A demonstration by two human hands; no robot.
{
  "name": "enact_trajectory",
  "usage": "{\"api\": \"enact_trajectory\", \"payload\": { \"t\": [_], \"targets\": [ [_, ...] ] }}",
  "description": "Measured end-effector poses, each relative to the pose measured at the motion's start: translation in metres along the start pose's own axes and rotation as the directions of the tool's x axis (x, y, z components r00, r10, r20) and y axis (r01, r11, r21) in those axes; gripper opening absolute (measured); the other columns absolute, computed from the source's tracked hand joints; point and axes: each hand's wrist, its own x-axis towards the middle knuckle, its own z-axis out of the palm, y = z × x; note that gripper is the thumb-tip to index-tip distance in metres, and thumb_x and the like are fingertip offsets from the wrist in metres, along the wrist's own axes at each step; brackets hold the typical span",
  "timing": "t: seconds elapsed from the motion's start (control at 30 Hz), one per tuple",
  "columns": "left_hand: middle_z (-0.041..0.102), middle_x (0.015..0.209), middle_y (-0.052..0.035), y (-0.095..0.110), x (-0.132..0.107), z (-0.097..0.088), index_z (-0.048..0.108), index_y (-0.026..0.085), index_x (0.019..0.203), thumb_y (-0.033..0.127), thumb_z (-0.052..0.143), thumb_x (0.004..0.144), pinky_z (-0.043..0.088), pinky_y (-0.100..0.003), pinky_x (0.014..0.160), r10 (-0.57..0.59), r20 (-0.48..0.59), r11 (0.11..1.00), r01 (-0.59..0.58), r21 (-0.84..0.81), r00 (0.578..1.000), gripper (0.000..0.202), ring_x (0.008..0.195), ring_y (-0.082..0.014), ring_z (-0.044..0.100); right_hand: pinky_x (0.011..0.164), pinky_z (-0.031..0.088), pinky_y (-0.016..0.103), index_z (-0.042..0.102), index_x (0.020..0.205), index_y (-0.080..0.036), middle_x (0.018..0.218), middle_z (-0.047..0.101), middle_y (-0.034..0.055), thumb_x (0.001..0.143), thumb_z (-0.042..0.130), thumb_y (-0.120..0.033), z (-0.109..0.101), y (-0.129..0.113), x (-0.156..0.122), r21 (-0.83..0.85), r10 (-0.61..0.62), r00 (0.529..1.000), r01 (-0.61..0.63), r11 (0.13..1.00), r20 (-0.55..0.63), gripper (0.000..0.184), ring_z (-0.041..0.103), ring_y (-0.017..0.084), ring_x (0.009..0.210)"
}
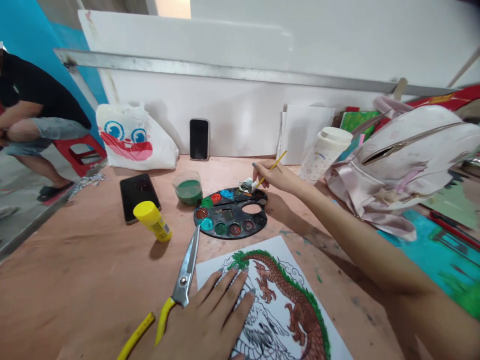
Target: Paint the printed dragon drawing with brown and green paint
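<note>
My right hand [275, 177] is shut on a thin yellow-handled paintbrush [273, 171], with its tip at a crumpled white tissue [246, 186] on the upper edge of a black paint palette [230, 225]. Several wells of the palette hold red, blue, green and dark paint. My left hand [210, 315] lies flat with spread fingers on a sheet with a green and brown painted dragon [288, 300]. Steel scissors with yellow handles [183, 277] lie against that hand, partly on the sheet.
A cup of green paint [187, 190], a yellow glue stick [153, 221] and a flat phone [140, 196] stand left of the palette. Behind are an upright phone [199, 139], a plastic bag [135, 137] and a bottle [324, 152]. A pale backpack [408, 160] lies right. A person [33, 105] sits left.
</note>
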Motion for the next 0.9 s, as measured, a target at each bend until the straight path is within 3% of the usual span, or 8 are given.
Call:
{"api": "enact_trajectory", "payload": {
  "t": [0.13, 0.27, 0.4, 0.6, 0.8, 0.9],
  "targets": [
    [0.031, 0.153, -0.021, -0.002, -0.002, 0.005, 0.041, 0.013, 0.148, 0.026, 0.068, 0.082, 0.042, -0.054, 0.11, 0.037, -0.055, 0.998, -0.034, 0.047, 0.998, 0.072, 0.139, -0.0388, 0.04, 0.05, 0.044, 0.021, 0.065, 0.083, -0.015, 0.064, 0.07, 0.0052, 0.094, 0.055, -0.03, -0.02, -0.013, -0.008, -0.013, -0.005, 0.982, 0.007, 1.0, 0.187, 0.022, 0.066, 0.015, 0.058],
    [0.036, 0.15, -0.0228, -0.004, -0.003, 0.011, 0.044, 0.01, 0.145, 0.033, 0.065, 0.088, 0.047, -0.053, 0.106, 0.07, -0.124, 0.991, -0.055, 0.121, 0.99, 0.065, 0.135, -0.039, 0.046, 0.054, 0.045, 0.022, 0.064, 0.093, -0.015, 0.078, 0.072, 0.0075, 0.096, 0.052, -0.032, -0.034, -0.026, -0.017, -0.036, -0.057, 0.969, 0.068, 0.997, 0.24, 0.021, 0.066, 0.016, 0.068],
    [0.04, 0.15, -0.0211, -0.005, -0.002, 0.014, 0.044, 0.012, 0.145, 0.04, 0.058, 0.094, 0.049, -0.051, 0.105, 0.087, -0.193, 0.988, -0.061, 0.139, 0.977, 0.06, 0.134, -0.0374, 0.048, 0.058, 0.043, 0.023, 0.063, 0.087, -0.015, 0.077, 0.069, 0.006, 0.095, 0.051, -0.035, -0.034, -0.027, -0.016, -0.082, -0.126, 0.953, 0.154, 0.985, 0.275, 0.024, 0.063, 0.015, 0.07],
    [0.044, 0.145, -0.022, -0.003, -0.004, 0.011, 0.049, 0.01, 0.141, 0.034, 0.061, 0.088, 0.055, -0.05, 0.097, 0.117, -0.17, 0.966, -0.072, 0.248, 0.978, 0.059, 0.127, -0.0378, 0.055, 0.062, 0.04, 0.025, 0.065, 0.087, -0.016, 0.078, 0.067, 0.0047, 0.09, 0.057, -0.029, -0.032, -0.016, -0.008, -0.162, -0.186, 0.921, 0.252, 0.954, 0.341, 0.016, 0.058, 0.016, 0.071],
    [0.04, 0.15, -0.0214, -0.005, -0.006, 0.018, 0.044, 0.011, 0.144, 0.034, 0.058, 0.091, 0.048, -0.05, 0.106, 0.092, -0.211, 0.985, -0.058, 0.161, 0.973, 0.059, 0.134, -0.0368, 0.048, 0.062, 0.036, 0.026, 0.065, 0.074, -0.016, 0.07, 0.063, 0.0019, 0.086, 0.06, -0.026, -0.034, -0.011, -0.006, -0.198, -0.197, 0.886, 0.301, 0.933, 0.42, 0.016, 0.053, 0.015, 0.067],
    [0.037, 0.151, -0.0212, -0.004, -0.004, 0.014, 0.044, 0.011, 0.145, 0.033, 0.061, 0.09, 0.046, -0.052, 0.107, 0.07, -0.175, 0.99, -0.048, 0.129, 0.982, 0.062, 0.136, -0.0374, 0.045, 0.059, 0.035, 0.025, 0.066, 0.073, -0.016, 0.068, 0.064, 0.0016, 0.084, 0.06, -0.023, -0.033, -0.01, -0.005, -0.205, -0.181, 0.882, 0.294, 0.934, 0.436, 0.015, 0.053, 0.014, 0.065]
  ]
}}
